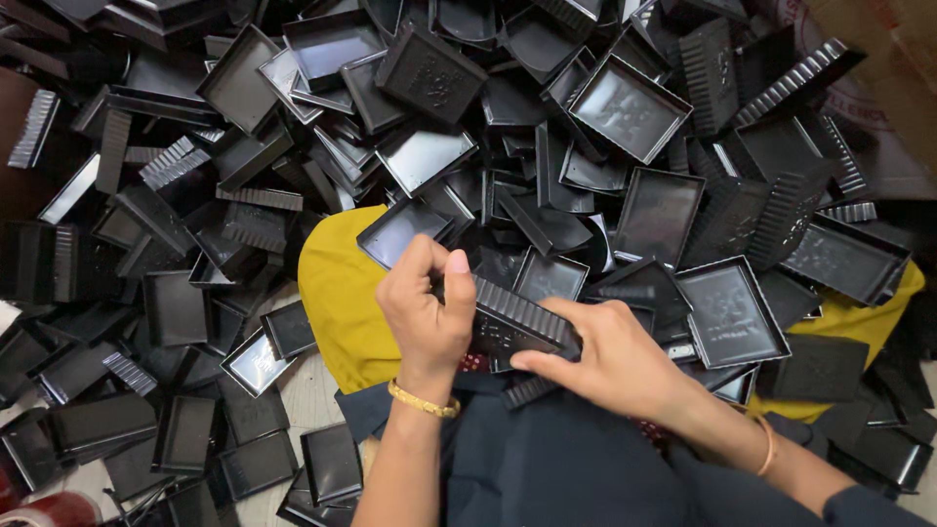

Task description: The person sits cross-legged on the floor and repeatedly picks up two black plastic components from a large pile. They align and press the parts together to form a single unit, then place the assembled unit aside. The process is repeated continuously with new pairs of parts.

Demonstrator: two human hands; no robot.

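Both my hands hold one black plastic tray [512,322] with ribbed sides, just above my lap. My left hand [427,307] grips its left end, thumb up and fingers curled over the rim. My right hand [605,356] clasps its right end from below, with the thumb pressed along the underside. A gold bangle sits on each wrist. A second ribbed piece [530,390] peeks out under the held tray.
A large heap of several identical black square trays [625,107] covers the floor all round, some face up, some tipped on edge. Yellow cloth [342,293] lies under the heap near my lap. Dark navy clothing [556,459] fills the bottom centre. Cardboard [878,59] shows top right.
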